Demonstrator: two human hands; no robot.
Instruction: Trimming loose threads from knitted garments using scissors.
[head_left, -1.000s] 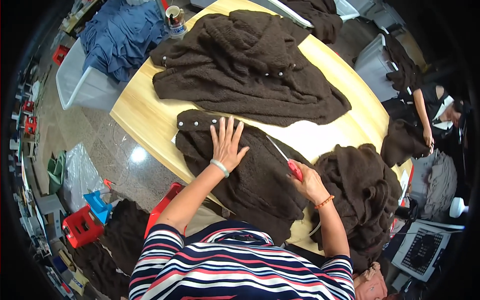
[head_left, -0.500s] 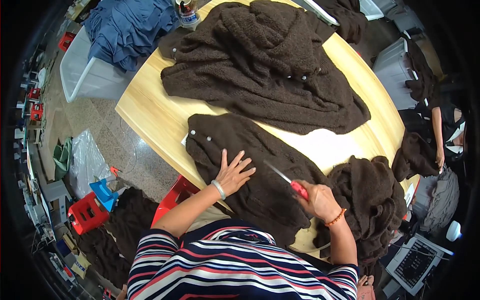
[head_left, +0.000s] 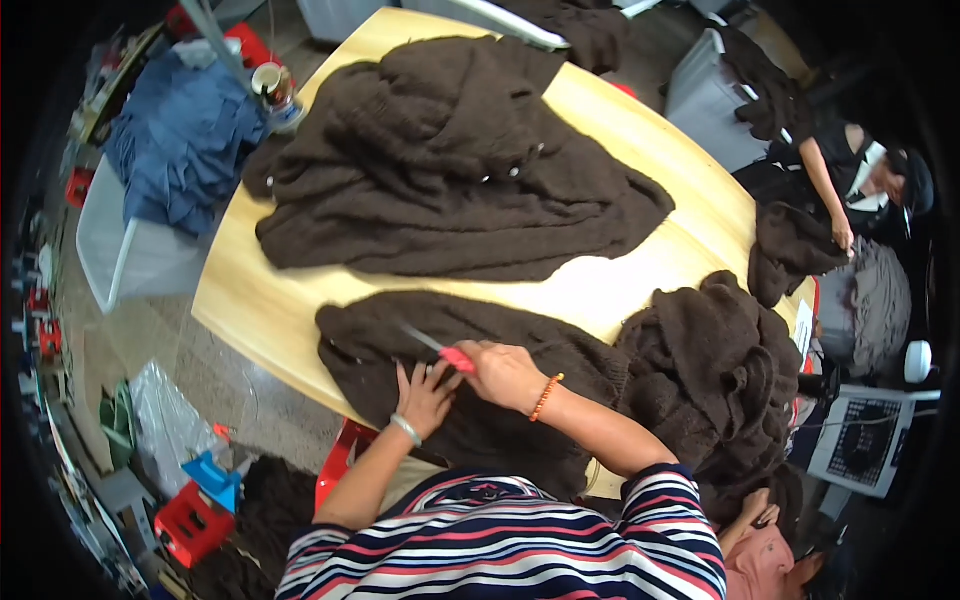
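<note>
A dark brown fuzzy knit garment [head_left: 545,345] lies spread on the near side of the table, small pale buttons faintly visible at its left end. My left hand [head_left: 424,402] rests on it with fingers outstretched, holding nothing; a pale bangle circles that wrist. Just to the right and above it, my right hand [head_left: 508,378] is closed around the red handle of a slim pointed metal tool [head_left: 457,359]. The tool's thin tip points up and left over the cloth. Whether it has one blade or two, I cannot tell.
A larger brown garment pile [head_left: 450,180] covers the table's [head_left: 225,285] far side. Another crumpled brown heap [head_left: 700,370] sits at the right. Bins with cloth [head_left: 180,140] stand around. A person's arm [head_left: 825,185] reaches toward brown cloth at the right; a red stool [head_left: 193,525] is lower left.
My right hand has moved left with the red-handled tool, close to my left hand. The whole view has shifted, so table and garments appear further left, the near garment lower.
</note>
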